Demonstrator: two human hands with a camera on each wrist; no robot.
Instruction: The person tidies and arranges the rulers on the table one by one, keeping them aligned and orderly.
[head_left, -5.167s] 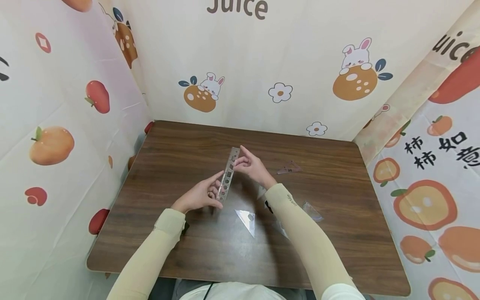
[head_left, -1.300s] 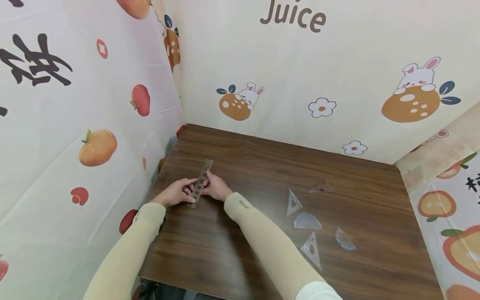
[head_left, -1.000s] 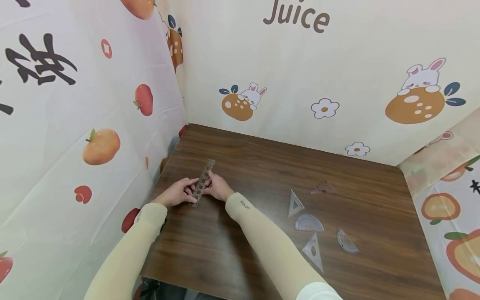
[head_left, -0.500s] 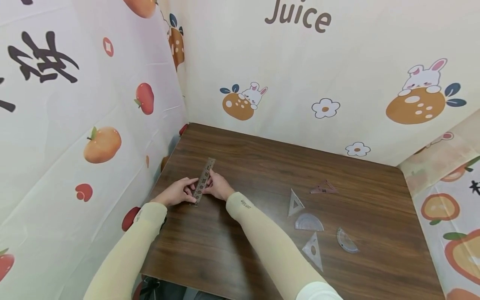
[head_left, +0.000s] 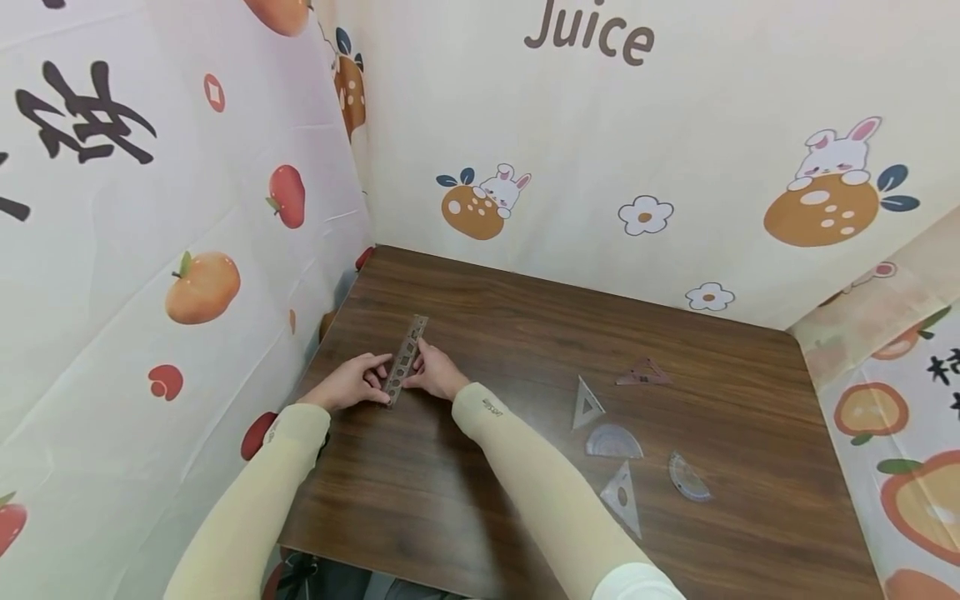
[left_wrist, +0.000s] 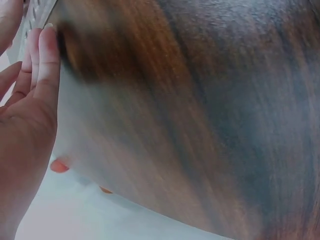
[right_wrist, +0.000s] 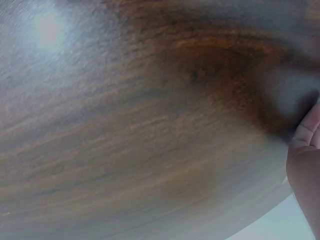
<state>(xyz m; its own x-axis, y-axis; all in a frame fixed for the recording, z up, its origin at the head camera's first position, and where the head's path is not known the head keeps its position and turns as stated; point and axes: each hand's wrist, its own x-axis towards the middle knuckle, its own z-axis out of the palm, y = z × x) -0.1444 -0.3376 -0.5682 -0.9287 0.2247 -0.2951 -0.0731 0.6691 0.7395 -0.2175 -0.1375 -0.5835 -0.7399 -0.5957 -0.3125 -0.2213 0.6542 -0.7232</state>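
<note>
A long clear stencil ruler lies slantwise at the left part of the brown table. My left hand holds its left edge, thumb near the lower end and forefinger higher up. In the left wrist view, the fingertips of that hand are right at the ruler's edge. From the other side, my right hand grips the right edge with bent fingers, its thumb below the forefinger. The right wrist view catches only part of this hand; its fingertips are cut off.
To the right lie two clear set squares, two clear protractors and a pinkish triangle. Printed curtains stand behind and beside the table.
Since the oldest frame, both hands have carried the ruler leftward and down to the table. The head view has turned left. Over the last second, hands and ruler shift only slightly.
</note>
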